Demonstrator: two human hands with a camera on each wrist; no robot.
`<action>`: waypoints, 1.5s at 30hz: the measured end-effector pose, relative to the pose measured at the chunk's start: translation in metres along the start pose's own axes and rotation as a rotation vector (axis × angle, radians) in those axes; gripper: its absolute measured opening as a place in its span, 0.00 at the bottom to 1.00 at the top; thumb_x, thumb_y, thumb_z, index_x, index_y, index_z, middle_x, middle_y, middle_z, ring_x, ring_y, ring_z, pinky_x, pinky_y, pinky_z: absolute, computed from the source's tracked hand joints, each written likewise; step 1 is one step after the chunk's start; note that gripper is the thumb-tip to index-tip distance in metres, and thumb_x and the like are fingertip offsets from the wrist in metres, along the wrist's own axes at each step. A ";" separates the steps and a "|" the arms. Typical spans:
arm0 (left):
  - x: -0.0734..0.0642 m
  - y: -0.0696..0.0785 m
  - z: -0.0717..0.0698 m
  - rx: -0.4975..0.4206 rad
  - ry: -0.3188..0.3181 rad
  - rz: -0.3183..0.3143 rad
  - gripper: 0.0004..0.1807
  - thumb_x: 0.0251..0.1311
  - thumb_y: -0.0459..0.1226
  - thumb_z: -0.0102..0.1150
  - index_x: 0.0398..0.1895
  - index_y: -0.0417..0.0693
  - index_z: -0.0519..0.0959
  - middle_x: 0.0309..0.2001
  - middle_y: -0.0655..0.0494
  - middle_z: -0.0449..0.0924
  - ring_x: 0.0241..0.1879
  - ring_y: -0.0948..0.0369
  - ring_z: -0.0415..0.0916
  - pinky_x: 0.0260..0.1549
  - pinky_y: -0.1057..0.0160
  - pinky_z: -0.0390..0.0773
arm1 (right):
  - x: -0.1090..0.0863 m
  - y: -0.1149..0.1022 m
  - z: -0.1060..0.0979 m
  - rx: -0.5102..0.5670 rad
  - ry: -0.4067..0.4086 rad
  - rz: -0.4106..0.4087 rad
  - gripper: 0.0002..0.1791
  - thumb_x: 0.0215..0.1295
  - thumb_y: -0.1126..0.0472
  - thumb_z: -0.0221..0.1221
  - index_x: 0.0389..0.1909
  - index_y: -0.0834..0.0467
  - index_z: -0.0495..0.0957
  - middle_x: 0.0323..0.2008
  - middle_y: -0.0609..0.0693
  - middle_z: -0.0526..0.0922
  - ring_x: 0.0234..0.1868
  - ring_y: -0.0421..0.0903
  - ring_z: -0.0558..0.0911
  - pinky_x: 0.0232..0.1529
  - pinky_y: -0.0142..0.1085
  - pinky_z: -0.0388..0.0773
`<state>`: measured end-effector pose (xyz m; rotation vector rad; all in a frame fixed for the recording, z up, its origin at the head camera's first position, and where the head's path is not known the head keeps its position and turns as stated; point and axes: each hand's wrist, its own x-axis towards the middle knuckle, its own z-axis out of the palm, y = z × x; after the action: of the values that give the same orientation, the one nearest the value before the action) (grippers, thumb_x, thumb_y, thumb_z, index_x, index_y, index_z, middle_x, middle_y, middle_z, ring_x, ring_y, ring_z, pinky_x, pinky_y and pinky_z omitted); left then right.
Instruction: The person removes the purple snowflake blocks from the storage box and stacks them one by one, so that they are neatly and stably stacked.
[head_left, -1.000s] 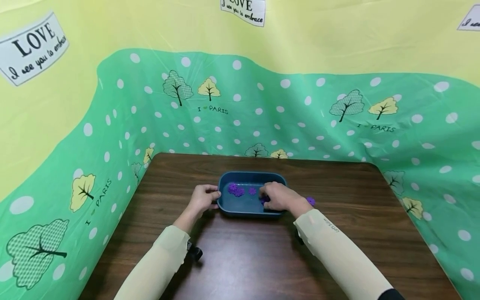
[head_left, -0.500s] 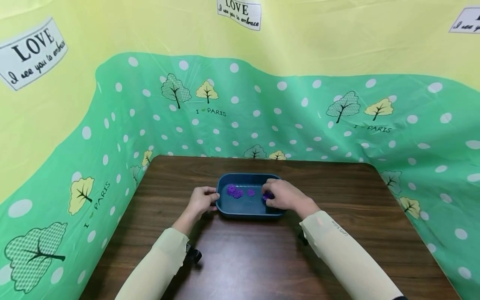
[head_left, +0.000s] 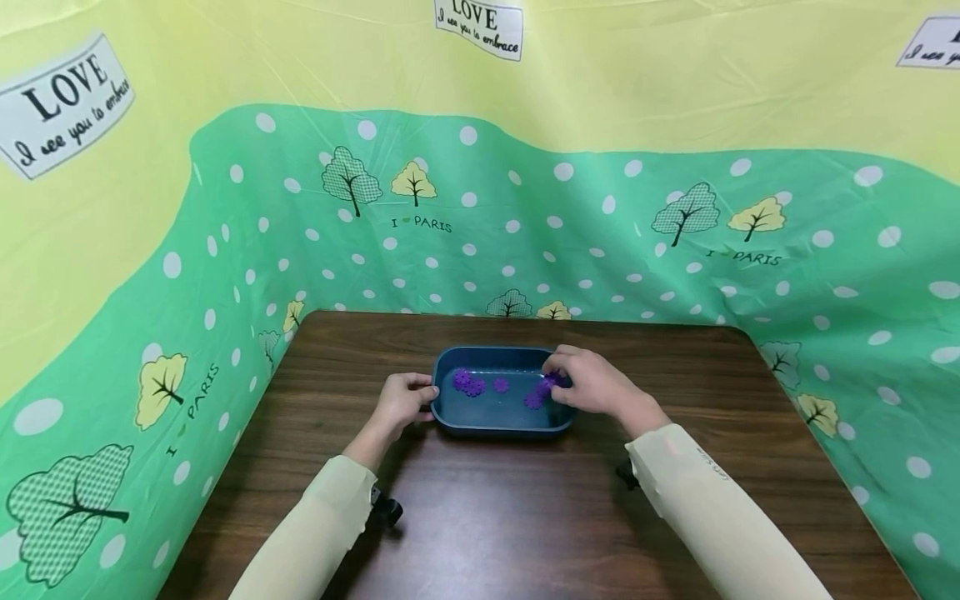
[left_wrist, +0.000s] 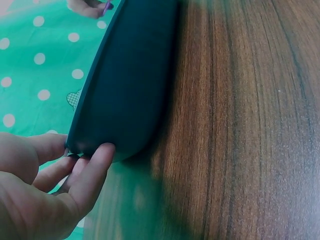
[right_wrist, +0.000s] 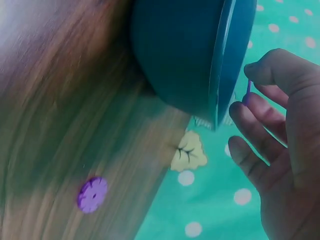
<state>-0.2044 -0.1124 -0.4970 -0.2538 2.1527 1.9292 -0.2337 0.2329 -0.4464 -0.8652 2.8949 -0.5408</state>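
A dark blue rectangular tray sits on the table with several purple notched plastic discs in it. At its left end, my left hand grips the rim; in the left wrist view, thumb and fingers pinch the tray wall. My right hand is over the tray's right end. Seen edge-on in the right wrist view, a thin purple disc is pinched between its thumb and fingers, above the rim. Below that hand, a few discs lie at the tray's right side.
Another purple disc lies on the wooden table outside the tray, hidden behind the right hand in the head view. A green and yellow printed cloth hangs around the back and sides of the table.
My right hand has moved right, from inside the tray to over its right end, uncovering discs there. The left hand keeps its grip on the rim.
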 end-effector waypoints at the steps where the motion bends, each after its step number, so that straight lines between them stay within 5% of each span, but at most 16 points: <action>1: 0.000 0.000 0.000 0.000 0.001 0.000 0.19 0.69 0.28 0.61 0.60 0.27 0.77 0.47 0.37 0.81 0.46 0.45 0.85 0.42 0.48 0.91 | -0.002 0.002 -0.001 0.001 0.012 -0.002 0.16 0.61 0.59 0.70 0.50 0.56 0.85 0.46 0.48 0.82 0.44 0.50 0.82 0.48 0.44 0.86; 23: -0.001 -0.001 -0.001 -0.013 -0.002 -0.003 0.20 0.70 0.29 0.61 0.62 0.28 0.76 0.47 0.38 0.81 0.49 0.43 0.84 0.45 0.47 0.90 | -0.046 0.058 0.002 0.000 0.157 0.077 0.12 0.61 0.61 0.71 0.44 0.57 0.85 0.41 0.49 0.84 0.41 0.49 0.82 0.44 0.47 0.85; 45: 0.002 -0.004 -0.002 -0.025 -0.004 -0.006 0.20 0.70 0.30 0.62 0.62 0.30 0.77 0.49 0.38 0.80 0.48 0.45 0.85 0.43 0.51 0.91 | -0.073 0.099 0.017 -0.004 0.087 0.224 0.11 0.63 0.61 0.70 0.44 0.60 0.85 0.43 0.55 0.85 0.44 0.54 0.83 0.45 0.54 0.84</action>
<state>-0.2050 -0.1144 -0.5012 -0.2607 2.1237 1.9530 -0.2205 0.3444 -0.4991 -0.5188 3.0173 -0.5639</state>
